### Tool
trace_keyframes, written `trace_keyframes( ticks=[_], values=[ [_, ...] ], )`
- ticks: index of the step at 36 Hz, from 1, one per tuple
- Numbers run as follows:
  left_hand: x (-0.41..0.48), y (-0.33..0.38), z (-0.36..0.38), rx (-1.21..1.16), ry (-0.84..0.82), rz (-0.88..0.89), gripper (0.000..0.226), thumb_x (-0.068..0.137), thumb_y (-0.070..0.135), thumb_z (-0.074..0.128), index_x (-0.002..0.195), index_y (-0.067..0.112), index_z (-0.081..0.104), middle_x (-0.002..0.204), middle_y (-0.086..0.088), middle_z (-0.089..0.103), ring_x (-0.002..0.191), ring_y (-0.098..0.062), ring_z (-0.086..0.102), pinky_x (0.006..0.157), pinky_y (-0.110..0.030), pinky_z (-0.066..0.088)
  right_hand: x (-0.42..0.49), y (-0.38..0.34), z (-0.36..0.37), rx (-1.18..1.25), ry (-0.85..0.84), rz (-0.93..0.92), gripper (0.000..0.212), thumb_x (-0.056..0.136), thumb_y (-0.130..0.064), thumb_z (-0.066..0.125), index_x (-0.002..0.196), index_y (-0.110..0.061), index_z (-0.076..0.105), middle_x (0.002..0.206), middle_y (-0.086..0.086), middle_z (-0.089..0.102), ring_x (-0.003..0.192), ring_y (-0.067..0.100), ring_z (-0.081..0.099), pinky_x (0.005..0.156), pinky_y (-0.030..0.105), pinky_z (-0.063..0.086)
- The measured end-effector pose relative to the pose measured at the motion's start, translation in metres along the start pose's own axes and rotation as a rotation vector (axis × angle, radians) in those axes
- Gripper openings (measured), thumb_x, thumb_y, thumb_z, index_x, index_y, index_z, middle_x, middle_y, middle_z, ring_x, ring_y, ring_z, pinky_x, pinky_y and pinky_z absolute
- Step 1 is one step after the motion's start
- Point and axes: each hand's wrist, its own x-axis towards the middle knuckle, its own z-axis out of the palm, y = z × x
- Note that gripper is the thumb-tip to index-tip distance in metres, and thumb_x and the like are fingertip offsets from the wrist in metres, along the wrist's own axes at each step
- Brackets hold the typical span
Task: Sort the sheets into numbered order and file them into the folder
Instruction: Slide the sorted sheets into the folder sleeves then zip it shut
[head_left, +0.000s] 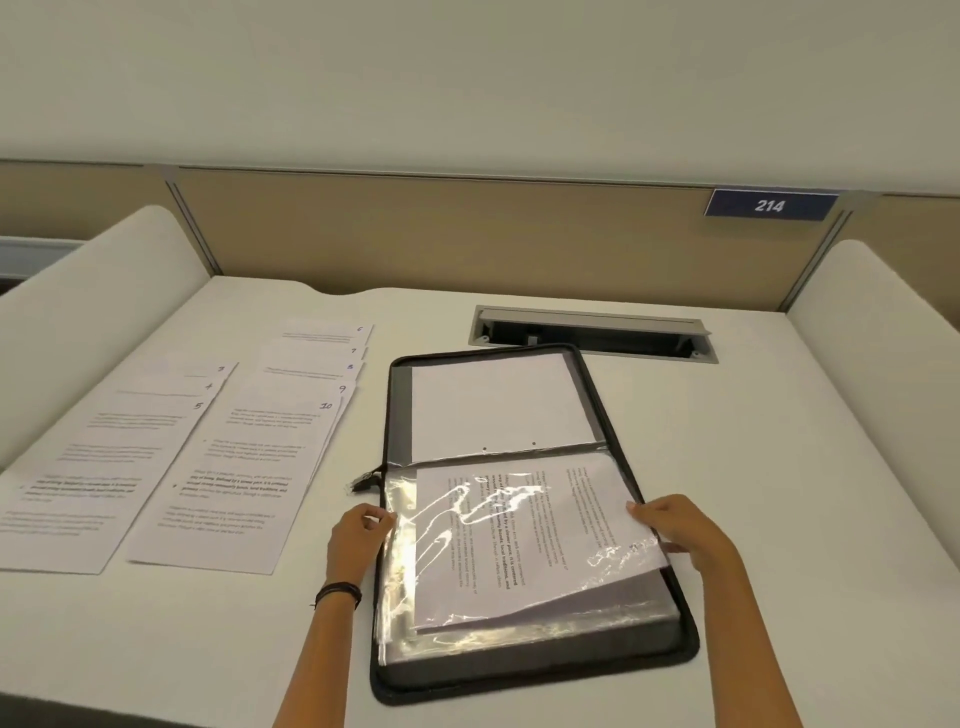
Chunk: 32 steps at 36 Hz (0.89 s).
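The folder (524, 673) lies open on the bench (779, 467), a black zip rim all round it, its far end angled a little to the left. In its near half a printed sheet (550, 525), turned sideways, lies partly under a clear sleeve (441, 525) that glares with light; how far in it sits cannot be told. The left hand (358, 538) is at the folder's left rim, its fingers (376, 513) pinching the sleeve's left edge. The right hand (680, 530) is at the folder's right rim, fingers curled onto the sheet's right edge, thumb on top. A blank page (493, 400) fills the folder's far half. A zip pull (363, 480) hangs off the left rim by the fold. Just left of the folder a fan (249, 467) of sheets numbered 6 to 10 lies flat, 10 on top. Farther left lies a second fan (88, 467), numbered 3 to 5, with 5 on top. A dark band (337, 594) circles the left wrist. Beyond the folder's far end a grey hatch (592, 332) is set in the bench. Past that, to the right, a blue plate (770, 206) reads 214.
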Motion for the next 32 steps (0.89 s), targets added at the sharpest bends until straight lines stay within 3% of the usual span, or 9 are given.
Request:
trace_keyframes(
  ticks=[5,8,10,17,24,29,32],
  values=[
    [0.012,-0.007,-0.009,-0.006,-0.095,-0.035,0.01,0.085,0.024,0.07,0.085,0.017,0.062,0.073,-0.005,0.062,0.068,-0.022,0.057,0.069,-0.032,0.048,-0.003,-0.003,0.006,0.032,0.029,0.024,0.051,0.095,-0.035,0.053,0.112,0.013,0.058,0.112,0.028,0.063,0.091,0.035,0.062,0.097,0.046,0.044],
    [0.02,-0.008,-0.016,0.002,-0.161,-0.053,0.012,0.086,0.024,0.069,0.087,0.019,0.058,0.077,-0.008,0.062,0.068,-0.021,0.057,0.067,-0.03,0.047,-0.006,-0.004,0.007,0.043,0.052,0.007,0.036,0.092,-0.03,0.06,0.101,0.004,0.065,0.097,0.02,0.068,0.079,0.028,0.061,0.076,0.038,0.051],
    [0.022,-0.004,-0.02,-0.003,-0.193,-0.067,0.013,0.088,0.022,0.067,0.091,0.017,0.056,0.08,-0.01,0.063,0.068,-0.02,0.058,0.064,-0.027,0.046,-0.006,-0.004,0.006,0.056,0.057,0.009,0.026,0.092,-0.025,0.06,0.098,0.0,0.065,0.085,0.011,0.067,0.072,0.023,0.06,0.062,0.03,0.046],
    [0.029,0.005,-0.024,-0.012,-0.275,-0.098,0.011,0.093,0.019,0.059,0.099,0.01,0.058,0.078,-0.009,0.062,0.065,-0.017,0.057,0.058,-0.022,0.046,-0.008,-0.013,0.0,0.127,0.024,0.061,0.024,0.094,-0.028,0.057,0.095,-0.005,0.062,0.079,0.01,0.067,0.071,0.021,0.062,0.048,0.026,0.05],
    [0.031,0.014,-0.032,-0.064,-0.361,-0.13,0.018,0.098,0.027,0.05,0.092,0.011,0.055,0.074,-0.008,0.063,0.064,-0.017,0.059,0.058,-0.024,0.048,-0.009,-0.017,0.003,0.453,0.029,0.024,0.021,0.094,-0.023,0.058,0.094,-0.002,0.061,0.082,0.015,0.064,0.068,0.024,0.061,0.046,0.028,0.055],
    [0.034,0.023,-0.04,-0.254,-0.447,-0.161,0.046,0.102,0.039,0.036,0.09,0.003,0.062,0.074,-0.012,0.069,0.064,-0.019,0.064,0.06,-0.025,0.053,-0.004,-0.018,0.004,0.768,-0.017,0.006,0.015,0.095,-0.018,0.052,0.094,-0.006,0.06,0.072,0.011,0.072,0.06,0.022,0.07,0.048,0.027,0.056],
    [0.039,0.027,-0.044,-0.292,-0.472,-0.154,0.062,0.101,0.048,0.026,0.084,0.002,0.064,0.075,-0.012,0.07,0.063,-0.017,0.064,0.062,-0.025,0.053,-0.005,-0.025,0.009,0.938,-0.091,-0.052,0.013,0.09,-0.018,0.056,0.095,-0.006,0.059,0.078,0.013,0.073,0.066,0.022,0.072,0.052,0.028,0.058]
  ],
)
